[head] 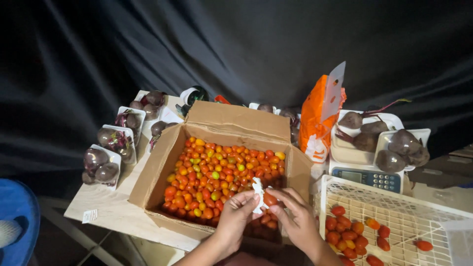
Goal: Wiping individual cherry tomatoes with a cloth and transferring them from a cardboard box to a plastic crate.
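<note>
As hands [266, 212] meet, tomato [270, 199] pinched over box [162, 162]

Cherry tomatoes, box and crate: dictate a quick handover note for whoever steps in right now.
Left hand: pinches a white scrap over the cardboard box.
Right hand: grip on one red tomato, touching the scrap.
Box: nearly full of red, orange and green cherry tomatoes.
White crate on the right: a small pile at its near-left corner.
Left: most tomatoes remain in the box.
</note>
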